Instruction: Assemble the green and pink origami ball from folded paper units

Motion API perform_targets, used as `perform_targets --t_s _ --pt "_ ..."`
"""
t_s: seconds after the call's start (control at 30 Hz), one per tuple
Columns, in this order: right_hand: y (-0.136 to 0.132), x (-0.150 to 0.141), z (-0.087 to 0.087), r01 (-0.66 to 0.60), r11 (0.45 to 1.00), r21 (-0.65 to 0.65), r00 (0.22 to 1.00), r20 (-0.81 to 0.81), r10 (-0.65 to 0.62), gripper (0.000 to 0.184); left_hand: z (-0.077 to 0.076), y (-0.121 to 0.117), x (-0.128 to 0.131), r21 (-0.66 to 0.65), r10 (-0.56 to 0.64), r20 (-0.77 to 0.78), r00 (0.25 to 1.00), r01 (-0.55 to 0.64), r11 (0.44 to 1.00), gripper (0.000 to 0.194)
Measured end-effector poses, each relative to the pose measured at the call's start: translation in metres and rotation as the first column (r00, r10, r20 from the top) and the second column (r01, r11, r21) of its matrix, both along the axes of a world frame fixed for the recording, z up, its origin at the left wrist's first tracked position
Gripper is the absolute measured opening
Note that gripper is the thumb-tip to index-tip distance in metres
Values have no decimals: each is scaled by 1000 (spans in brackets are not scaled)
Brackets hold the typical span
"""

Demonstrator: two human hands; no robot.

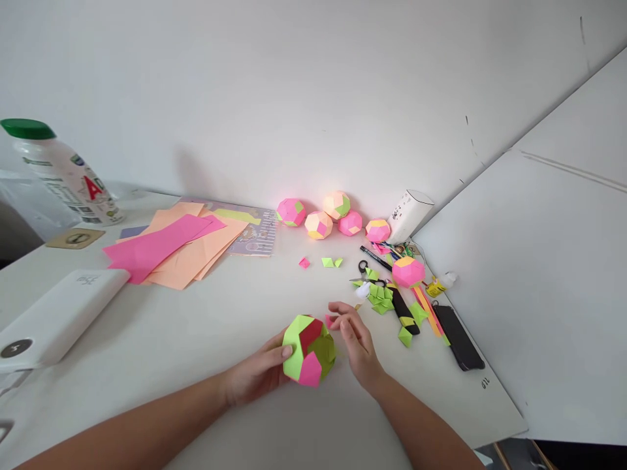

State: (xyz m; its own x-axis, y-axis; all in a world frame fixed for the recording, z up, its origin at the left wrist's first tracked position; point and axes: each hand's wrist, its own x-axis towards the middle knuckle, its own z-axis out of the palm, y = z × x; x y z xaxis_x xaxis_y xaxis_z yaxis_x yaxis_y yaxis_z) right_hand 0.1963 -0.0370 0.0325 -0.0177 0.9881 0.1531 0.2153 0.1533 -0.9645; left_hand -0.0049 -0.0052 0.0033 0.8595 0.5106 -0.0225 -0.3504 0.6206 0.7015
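Note:
My left hand [262,369] is closed around the lower left side of a hollow folded-paper ball [294,362] made of lime green and pink pieces. Its thumb presses on a green face. An opening in the ball faces up and to the right, showing the dark inside. Just right of that opening, my right hand [360,346] has its fingers bent together, with a small pink paper piece [329,320] at the fingertips. Part of this piece is hidden by the fingers. Farther back lie a loose pink folded piece [304,262] and green folded pieces [328,262].
Finished paper balls [319,224] line the wall. At right are scissors [375,282], green pieces [381,298], a glue bottle [441,283], a black phone [458,336] and a white paper tube [410,215]. Paper sheets [196,258], a white power bank [63,316] and a bottle [68,176] stand left.

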Motion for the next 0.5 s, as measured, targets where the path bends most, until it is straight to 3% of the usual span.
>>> perform_targets --t_s 0.1,0.23,0.37,0.47,0.5 --pt "10 4 -17 42 994 104 977 206 -63 31 -2 1 1 -103 38 42 998 -33 994 58" --pt "29 -4 -32 71 989 132 894 431 -122 35 -1 9 1 -251 250 -32 968 -250 935 62" --pt "75 -24 -24 150 970 193 656 714 -244 43 5 15 1 -308 364 -87 927 -372 876 57" --pt "123 -36 -12 319 942 103 452 857 -247 47 8 16 2 -328 349 -91 933 -359 874 57" --pt "137 -37 -9 353 932 80 438 866 -240 47 8 16 2 -333 342 -91 935 -352 875 58"
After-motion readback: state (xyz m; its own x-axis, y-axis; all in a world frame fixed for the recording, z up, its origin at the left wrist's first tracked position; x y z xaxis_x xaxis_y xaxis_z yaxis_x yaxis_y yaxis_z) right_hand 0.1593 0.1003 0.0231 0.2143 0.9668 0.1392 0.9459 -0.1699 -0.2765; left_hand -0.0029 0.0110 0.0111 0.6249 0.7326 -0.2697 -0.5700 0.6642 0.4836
